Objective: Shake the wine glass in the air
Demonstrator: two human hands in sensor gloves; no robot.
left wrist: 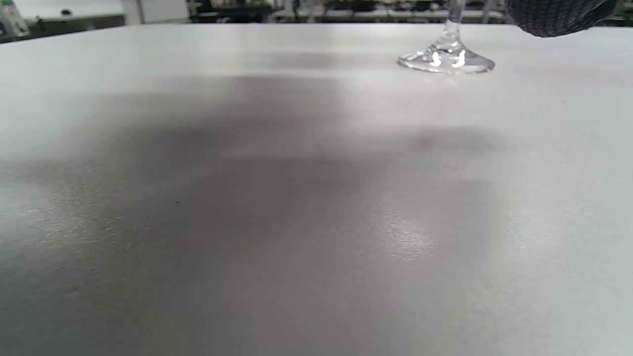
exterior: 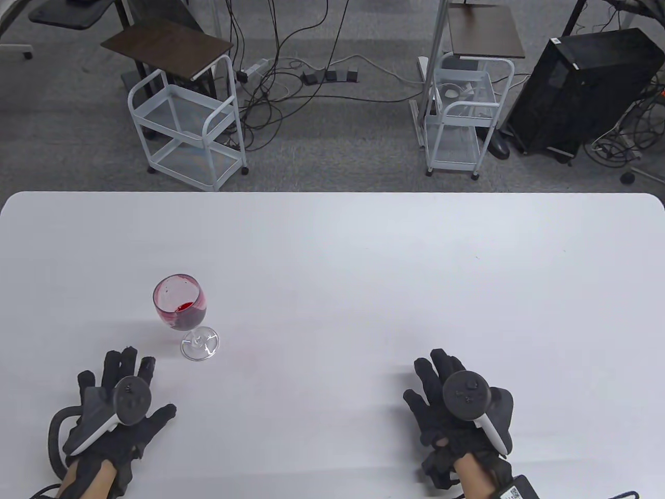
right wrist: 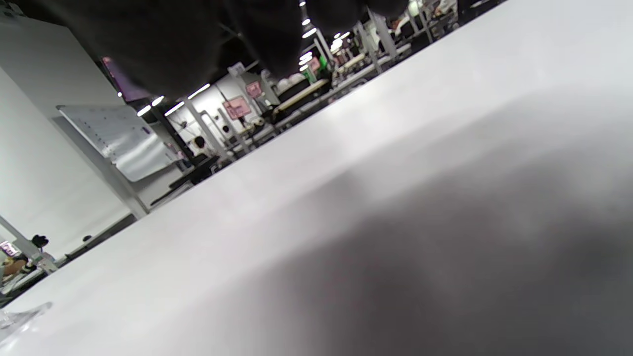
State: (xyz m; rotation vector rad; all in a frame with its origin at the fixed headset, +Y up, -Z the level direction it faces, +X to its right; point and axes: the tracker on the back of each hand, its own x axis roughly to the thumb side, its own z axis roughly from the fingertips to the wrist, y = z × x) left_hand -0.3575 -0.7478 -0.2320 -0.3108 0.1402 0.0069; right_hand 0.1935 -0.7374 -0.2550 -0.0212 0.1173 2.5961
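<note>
A wine glass (exterior: 182,312) with a little red wine stands upright on the white table (exterior: 363,249), left of centre. Its clear foot (left wrist: 446,59) shows at the top of the left wrist view. My left hand (exterior: 122,400) lies flat on the table with fingers spread, just below and left of the glass, apart from it and holding nothing. My right hand (exterior: 457,405) rests flat on the table at the right, far from the glass, and holds nothing. A dark gloved fingertip (left wrist: 559,17) hangs in at the top right of the left wrist view.
Beyond the table's far edge stand two white wire carts (exterior: 189,130) (exterior: 460,119), a black computer tower (exterior: 582,88) and cables on the grey carpet.
</note>
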